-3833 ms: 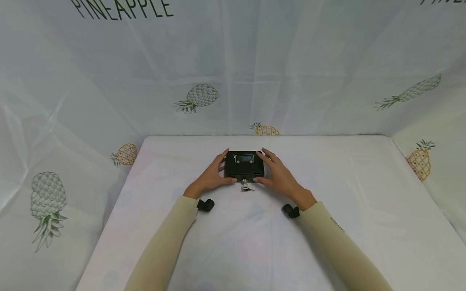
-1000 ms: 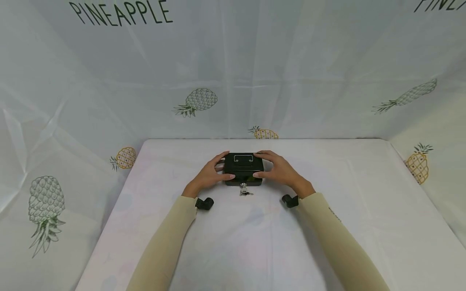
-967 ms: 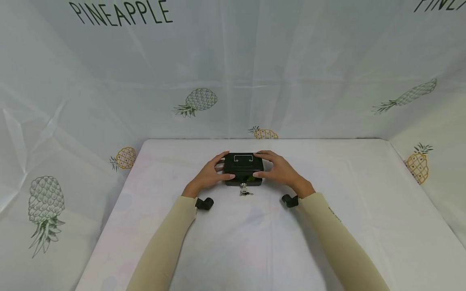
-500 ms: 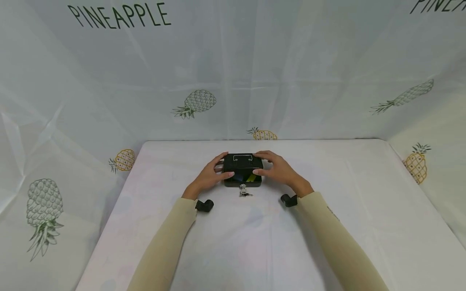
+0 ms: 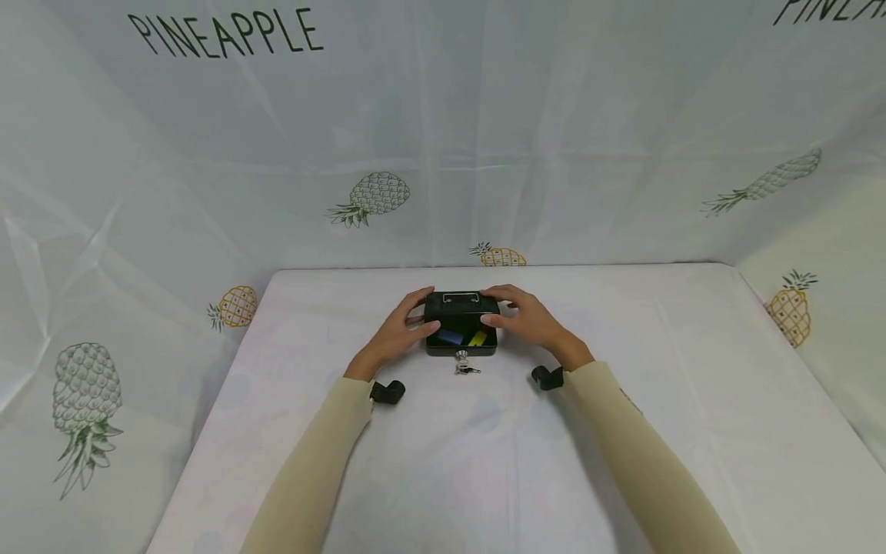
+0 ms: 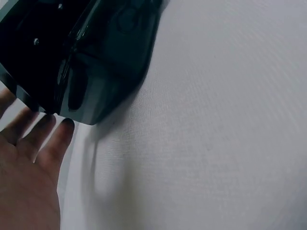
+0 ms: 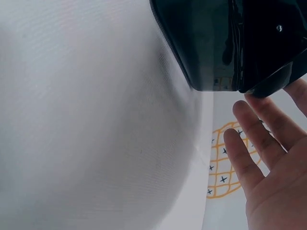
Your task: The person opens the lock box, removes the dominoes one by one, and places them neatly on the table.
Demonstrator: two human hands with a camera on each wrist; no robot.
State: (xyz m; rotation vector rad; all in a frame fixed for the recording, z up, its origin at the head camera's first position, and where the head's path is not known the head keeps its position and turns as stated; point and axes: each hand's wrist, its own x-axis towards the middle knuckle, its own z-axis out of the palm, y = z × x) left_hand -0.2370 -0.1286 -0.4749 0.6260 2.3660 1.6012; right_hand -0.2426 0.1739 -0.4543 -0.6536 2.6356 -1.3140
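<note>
Glossy black rectangular box (image 5: 460, 312), centre of frame; silver wire handle (image 5: 460, 293), silver lock (image 5: 461, 356). Inside: blue item (image 5: 450, 337), yellow item (image 5: 477, 338). Beige long sleeves (image 5: 314, 454), lower frame; black wrist devices (image 5: 388, 392). White tablecloth (image 5: 429, 477), faint pink/blue blotches. Pale grey-white sheet (image 5: 554, 115): dark "PINEAPPLE" lettering (image 5: 228, 35) upper left, green-outlined pineapple (image 5: 86, 385) lower left, orange-gridded pineapple (image 5: 791, 315) far right.

A small rectangular black box (image 5: 461, 322) sits upright near the far edge of the bench (image 5: 623, 385). Its glossy lid (image 5: 457, 308), fitted with a wire handle (image 5: 461, 294), stands partly raised, showing blue and yellow items (image 5: 477, 338) inside; silvery keys (image 5: 465, 365) hang at the front lock (image 5: 461, 355).
</note>
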